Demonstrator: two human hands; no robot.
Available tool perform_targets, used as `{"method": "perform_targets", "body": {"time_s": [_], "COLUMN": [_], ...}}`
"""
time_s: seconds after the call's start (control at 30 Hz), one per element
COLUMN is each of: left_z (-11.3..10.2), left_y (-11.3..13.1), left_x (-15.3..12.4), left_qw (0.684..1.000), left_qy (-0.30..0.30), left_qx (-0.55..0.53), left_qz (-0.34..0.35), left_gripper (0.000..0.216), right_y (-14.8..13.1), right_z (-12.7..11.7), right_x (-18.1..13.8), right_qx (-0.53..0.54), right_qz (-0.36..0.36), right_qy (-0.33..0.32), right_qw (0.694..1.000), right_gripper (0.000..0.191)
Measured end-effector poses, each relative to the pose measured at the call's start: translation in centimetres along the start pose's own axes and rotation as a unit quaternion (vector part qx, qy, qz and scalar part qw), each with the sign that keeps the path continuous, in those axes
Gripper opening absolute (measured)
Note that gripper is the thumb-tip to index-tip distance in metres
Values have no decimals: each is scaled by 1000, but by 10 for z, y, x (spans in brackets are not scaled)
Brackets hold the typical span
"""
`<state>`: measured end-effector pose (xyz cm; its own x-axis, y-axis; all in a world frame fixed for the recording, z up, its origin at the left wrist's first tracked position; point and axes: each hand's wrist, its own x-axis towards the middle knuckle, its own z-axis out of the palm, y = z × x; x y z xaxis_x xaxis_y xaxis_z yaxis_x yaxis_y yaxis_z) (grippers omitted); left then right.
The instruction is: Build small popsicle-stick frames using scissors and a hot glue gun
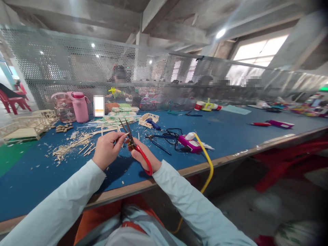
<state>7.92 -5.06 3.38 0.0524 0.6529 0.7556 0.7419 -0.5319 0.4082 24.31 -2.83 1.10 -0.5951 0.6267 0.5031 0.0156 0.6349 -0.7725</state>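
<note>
My right hand is closed round the red handles of long-nose pliers, whose dark jaws point up and away, slightly apart. In a pinch at the jaws, my left hand holds a small wooden stick; only its pale end shows by the fingertips. Just left of my hands lie short cut sticks and a heap of wood scraps. Behind them is a pile of long wooden sticks. A small frame built of sticks stands beyond my right hand, with a blue glue gun against it.
A purple power strip with a yellow cable lies to the right, near blue-handled pliers. Pink bottles, peanuts and stick-built models stand at left. A perforated metal screen runs along the back.
</note>
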Motion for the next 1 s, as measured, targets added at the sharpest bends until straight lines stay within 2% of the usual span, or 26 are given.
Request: {"method": "perform_targets", "body": {"time_s": [0.2,0.33,0.43,0.5,0.53,0.6,0.67,0.77,0.8,0.87,0.9,0.93,0.97,1.0], "left_z": [0,3,1,-6,-11,-20,-27,-31,-30,-27,-24,-22,-19,-16], "left_y": [1,4,2,-5,-10,-22,-33,-47,-50,-53,-54,-53,-53,-51], "left_x": [0,-2,1,6,9,16,22,26,26,25,24,22,20,17], "left_qw": [998,998,999,1000,1000,1000,998,992,991,989,989,988,987,986], "left_qy": [7,-17,-18,-5,-3,-12,-52,-106,-115,-124,-127,-131,-135,-140], "left_qx": [30,18,-12,-29,-30,-25,-20,-34,-37,-40,-42,-49,-58,-69], "left_qz": [48,57,31,6,-1,-8,-20,-59,-66,-65,-63,-60,-57,-56], "left_gripper": [29,29,28,30,31,33,35,42,44,45,45,45,45,45], "right_y": [0,8,14,17,19,24,28,28,24,14,7,1,-4,-8], "right_z": [3,4,-11,-32,-44,-69,-87,-95,-92,-77,-67,-56,-44,-33], "right_x": [-1,-1,5,11,14,18,20,23,25,32,36,41,46,51], "right_qx": [-57,-79,-117,-195,-262,-401,-495,-563,-577,-593,-593,-576,-547,-525], "right_qz": [-6,33,79,150,199,281,311,320,315,266,199,104,22,-34], "right_qy": [49,112,180,203,193,152,101,34,34,61,81,65,16,-32], "right_qw": [997,990,973,948,924,859,805,761,753,757,776,808,836,850], "right_gripper": [51,45,41,42,45,39,33,22,22,27,30,31,31,30]}}
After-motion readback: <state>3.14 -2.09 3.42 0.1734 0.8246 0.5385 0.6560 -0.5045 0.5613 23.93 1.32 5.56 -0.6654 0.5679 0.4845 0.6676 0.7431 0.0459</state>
